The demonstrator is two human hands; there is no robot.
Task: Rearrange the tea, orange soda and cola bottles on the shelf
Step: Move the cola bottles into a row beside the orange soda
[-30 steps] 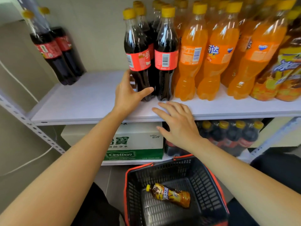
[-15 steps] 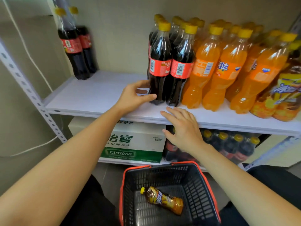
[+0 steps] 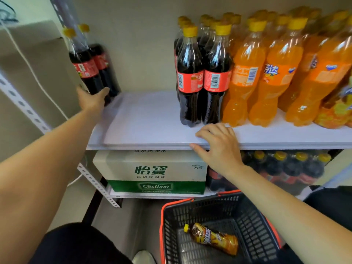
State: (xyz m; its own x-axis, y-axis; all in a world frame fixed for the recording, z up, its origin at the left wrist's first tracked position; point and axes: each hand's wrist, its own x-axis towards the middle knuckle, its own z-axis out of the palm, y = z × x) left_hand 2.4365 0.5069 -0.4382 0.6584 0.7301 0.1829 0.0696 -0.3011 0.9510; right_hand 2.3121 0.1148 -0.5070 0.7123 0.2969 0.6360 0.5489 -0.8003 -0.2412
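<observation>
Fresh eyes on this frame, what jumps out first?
The block of orange soda bottles fills the right of the shelf, a cola cluster beside it. At far left, the left hand grips a cola bottle by its base; the right hand rests on the front edge. Below, one tea bottle lies in a black basket.
</observation>
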